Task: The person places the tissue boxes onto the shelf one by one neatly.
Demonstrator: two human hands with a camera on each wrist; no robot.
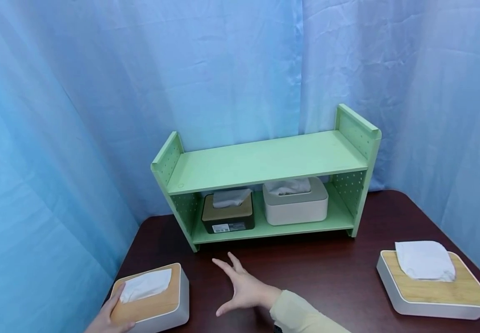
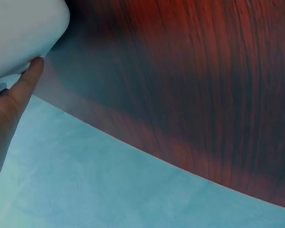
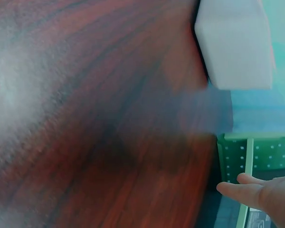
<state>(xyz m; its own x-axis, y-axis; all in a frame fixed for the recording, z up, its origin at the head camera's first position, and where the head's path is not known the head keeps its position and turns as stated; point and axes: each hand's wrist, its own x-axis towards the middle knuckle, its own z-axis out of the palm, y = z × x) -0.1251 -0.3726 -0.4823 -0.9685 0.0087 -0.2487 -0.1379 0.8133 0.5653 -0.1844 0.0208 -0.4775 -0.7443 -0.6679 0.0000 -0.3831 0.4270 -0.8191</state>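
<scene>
In the head view, a white tissue box [image 1: 163, 319] with a wood-look lid and a tissue poking out is at the front left of the table. My left hand [image 1: 108, 314] grips its near-left corner, fingers on the left side and thumb at the front. A finger [image 2: 31, 78] presses the lower edge of the box [image 2: 26, 33] in the left wrist view. Whether the box is lifted off the table I cannot tell. To its right, my right hand [image 1: 244, 289] hovers over the table with fingers and thumb spread, holding nothing.
A green two-tier shelf [image 1: 265, 159] stands at the back. On its lower tier are a dark tissue box [image 1: 227, 221] and a white-grey tissue box [image 1: 296, 210]. Another wood-topped tissue box [image 1: 435, 296] lies at the right of the dark table [image 1: 327, 268]. Blue curtains [image 1: 231, 69] hang behind.
</scene>
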